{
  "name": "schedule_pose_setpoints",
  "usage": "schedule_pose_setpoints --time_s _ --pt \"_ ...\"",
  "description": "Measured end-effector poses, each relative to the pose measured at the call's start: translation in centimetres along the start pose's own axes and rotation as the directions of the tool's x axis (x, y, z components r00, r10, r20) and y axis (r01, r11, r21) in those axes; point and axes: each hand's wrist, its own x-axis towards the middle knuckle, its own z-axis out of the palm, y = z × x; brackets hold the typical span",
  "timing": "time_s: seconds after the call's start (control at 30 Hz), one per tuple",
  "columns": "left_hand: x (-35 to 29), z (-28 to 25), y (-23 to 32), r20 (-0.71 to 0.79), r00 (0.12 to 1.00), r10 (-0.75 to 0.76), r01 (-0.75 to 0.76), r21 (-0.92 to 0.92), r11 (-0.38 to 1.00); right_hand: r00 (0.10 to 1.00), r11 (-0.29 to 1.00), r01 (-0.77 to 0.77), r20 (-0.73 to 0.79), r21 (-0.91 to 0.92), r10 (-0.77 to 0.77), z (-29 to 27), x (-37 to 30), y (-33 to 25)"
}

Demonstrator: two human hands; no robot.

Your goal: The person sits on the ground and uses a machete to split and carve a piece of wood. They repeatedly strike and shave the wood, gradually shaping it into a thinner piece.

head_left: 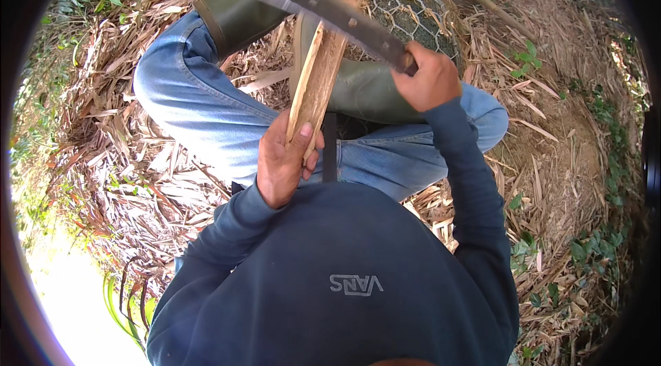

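Note:
My left hand (289,157) is closed round the near end of a split bamboo piece (326,70), which slants up and away with its hollow side showing. In my closed right hand (428,77) is the handle of a machete (330,13). Its dark, broad blade, with several holes in it, reaches leftward across the upper part of the bamboo and is somewhat blurred. Whether the blade touches the bamboo I cannot tell. The bamboo's far end runs out at the top of the picture.
My crossed legs in blue jeans (200,108) and green rubber boots (368,90) surround the bamboo. Beyond them lies a rounded thing under wire mesh (406,11). Dry leaves (103,118) cover the ground, with a thin pole (475,2) at the upper right and green plants around.

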Motion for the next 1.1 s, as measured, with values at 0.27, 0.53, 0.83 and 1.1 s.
schedule_pose_setpoints --time_s 0.27,0.53,0.83,1.1 --pt "0.0 -0.3 0.7 0.002 1.0 0.017 -0.017 0.044 0.999 0.969 0.968 0.246 -0.012 -0.039 -0.247 -0.8 0.3 0.4" --pt "-1.1 -1.2 -0.5 0.041 0.999 -0.009 0.007 0.047 0.999 0.956 0.949 0.294 0.034 -0.11 -0.292 -1.6 0.3 0.4" --pt "-1.5 -1.8 -0.3 0.07 0.997 -0.014 0.009 0.081 0.997 0.987 0.97 0.16 0.002 -0.183 -0.162 -2.1 1.3 0.6" --pt "-1.7 -1.4 -0.2 0.064 0.997 -0.035 0.031 0.06 0.998 0.984 0.978 0.176 -0.01 -0.114 -0.179 -2.5 1.5 1.0"
